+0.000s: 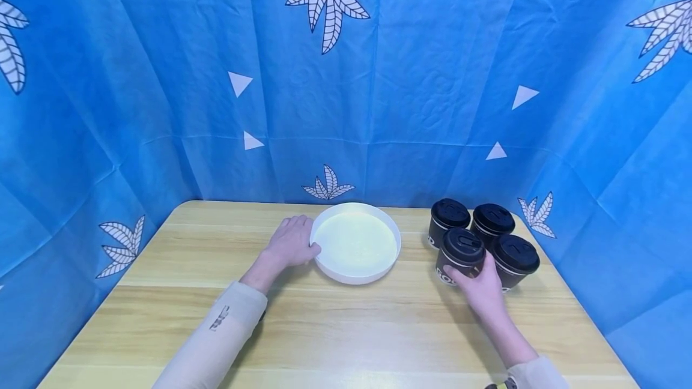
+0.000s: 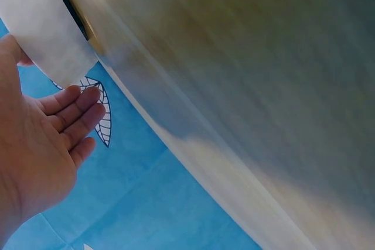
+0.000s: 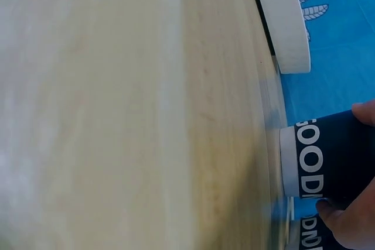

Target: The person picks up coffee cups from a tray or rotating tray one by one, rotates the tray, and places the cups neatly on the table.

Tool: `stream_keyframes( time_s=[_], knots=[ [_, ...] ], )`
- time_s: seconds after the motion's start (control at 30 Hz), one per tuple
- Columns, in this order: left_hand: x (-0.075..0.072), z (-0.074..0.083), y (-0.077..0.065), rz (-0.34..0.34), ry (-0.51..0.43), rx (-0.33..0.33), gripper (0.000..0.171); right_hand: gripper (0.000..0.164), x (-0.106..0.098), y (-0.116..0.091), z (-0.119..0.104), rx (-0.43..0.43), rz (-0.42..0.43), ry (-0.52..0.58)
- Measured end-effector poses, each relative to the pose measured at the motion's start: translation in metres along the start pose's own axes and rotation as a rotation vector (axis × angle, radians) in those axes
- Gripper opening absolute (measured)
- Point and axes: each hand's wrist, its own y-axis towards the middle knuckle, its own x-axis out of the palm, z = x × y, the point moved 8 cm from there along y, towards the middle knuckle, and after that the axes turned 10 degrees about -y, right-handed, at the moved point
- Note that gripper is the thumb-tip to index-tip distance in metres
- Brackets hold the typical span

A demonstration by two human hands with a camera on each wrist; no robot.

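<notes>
A white round tray (image 1: 357, 278) with a low wall lies toward the back middle of the wooden table. My left hand (image 1: 292, 242) holds its left side, the thumb over the rim; the left wrist view shows the fingers (image 2: 76, 115) by the tray's wall (image 2: 47, 27). At the right, my right hand (image 1: 483, 287) grips a dark paper coffee cup (image 1: 459, 257) with a black lid, thumb and fingers around its side. This cup (image 3: 334, 156) is upright, its white base close to the tabletop, and white lettering shows on it.
Beside the gripped cup stand more lidded cups: one behind left (image 1: 450, 215), one behind right (image 1: 493, 221) and one at its right (image 1: 516, 257), near the table's right edge. A blue patterned curtain (image 1: 346, 107) hangs behind and beside the table (image 1: 346, 329).
</notes>
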Motion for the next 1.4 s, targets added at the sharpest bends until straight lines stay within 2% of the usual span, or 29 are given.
stream_keyframes(
  time_s=[0.17, 0.4, 0.73, 0.87, 1.07, 1.2, 1.4],
  knots=[
    [-0.001, 0.000, 0.001, -0.005, -0.009, -0.008, 0.067, 0.084, -0.001, -0.001, 0.000, 0.007, -0.038, -0.015],
    [-0.003, 0.002, 0.000, -0.007, -0.018, -0.031, 0.068, 0.097, -0.003, -0.007, -0.002, 0.022, -0.129, 0.032],
    [-0.005, 0.004, -0.001, -0.041, -0.053, -0.088, 0.069, 0.108, -0.018, -0.023, -0.009, 0.077, -0.143, 0.027],
    [-0.010, 0.004, -0.004, -0.029, -0.052, -0.099, 0.063, 0.100, -0.029, -0.032, -0.018, 0.080, -0.078, 0.035],
    [-0.021, 0.002, -0.014, 0.012, -0.095, -0.140, 0.073, 0.087, -0.046, -0.041, -0.033, 0.042, 0.078, 0.015],
    [-0.027, 0.002, -0.024, 0.069, -0.111, -0.146, 0.079, 0.080, -0.051, -0.043, -0.053, -0.056, 0.151, -0.011],
    [-0.036, 0.011, -0.040, 0.137, -0.095, -0.108, 0.086, 0.069, -0.046, -0.040, -0.087, -0.236, 0.192, -0.013]
  ],
)
